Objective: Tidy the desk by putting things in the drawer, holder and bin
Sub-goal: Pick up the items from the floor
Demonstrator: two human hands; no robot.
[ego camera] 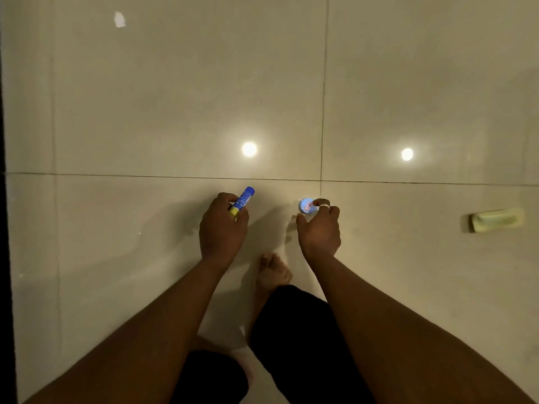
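Just ahead of the bare foot (272,272), the left hand (223,228) is curling its fingers round the glue stick (243,200) while the right hand (319,228) is pinching a small pale-blue container (306,206), both likely needing firm grips for carrying.

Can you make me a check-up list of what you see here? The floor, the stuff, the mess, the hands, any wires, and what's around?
Surface: glossy beige tiled floor, dark grout lines, two round light reflections.
Job's things: blue-and-yellow glue stick; small pale-blue round container; both in hands.
Clutter: flat yellow-green oblong thing lying on the floor at right; small white scrap at far upper left.
Grippers: left hand grips the glue stick; right hand, wearing a ring, pinches the container.
Cables: nothing seen.
Surroundings: dark edge along the left; bare foot; desk, drawer, holder, bin not seen.
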